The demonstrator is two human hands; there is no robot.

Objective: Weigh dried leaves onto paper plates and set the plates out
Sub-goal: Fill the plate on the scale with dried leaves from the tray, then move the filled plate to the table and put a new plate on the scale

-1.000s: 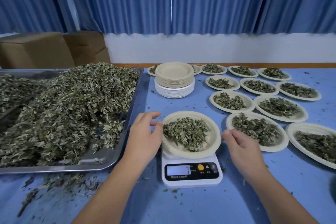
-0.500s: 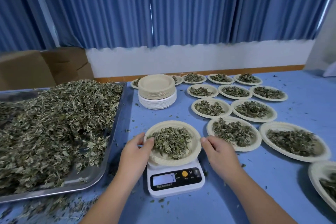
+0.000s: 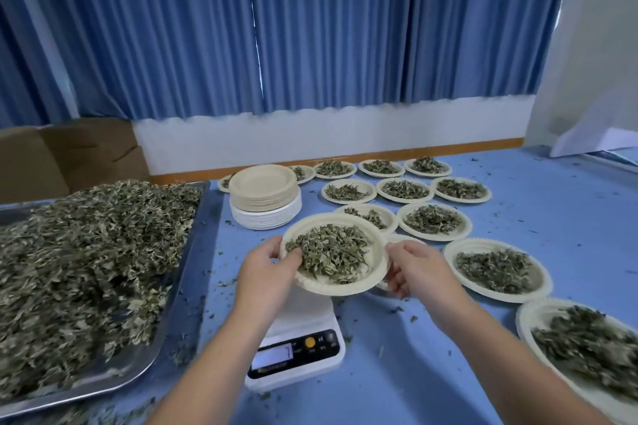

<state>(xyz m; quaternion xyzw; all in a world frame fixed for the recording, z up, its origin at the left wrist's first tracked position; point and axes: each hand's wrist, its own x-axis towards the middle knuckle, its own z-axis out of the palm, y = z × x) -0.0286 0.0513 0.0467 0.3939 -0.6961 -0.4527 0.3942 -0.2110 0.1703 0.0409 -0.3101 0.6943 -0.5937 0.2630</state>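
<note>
Head cam: you've lifted the round cream paper plate (image 3: 345, 287) off the white digital kitchen scale (image 3: 303, 316). Half a second ago it sat on the platform; now it's in the air over the scale's far edge. Its load of dried green leaves (image 3: 331, 252) sits mid-plate.

Your left hand (image 3: 267, 269) grips the left rim, thumb over the edge onto the leaves, fingers underneath. Your right hand (image 3: 421, 269) grips the right rim, thumb on top, fingers curled below.

Scale platform is now bare. Display is lit, digits unreadable.

Unchanged:
- big heap of loose dried leaves (image 3: 86, 252) on the steel tray (image 3: 114, 369) at left
- stack of empty paper plates (image 3: 264, 198) behind the lifted one
- filled plates (image 3: 497, 269) in rows on the blue table (image 3: 448, 373) to the right

View has swung up and right since then, so more of the blue curtain (image 3: 310, 28) shows.
</note>
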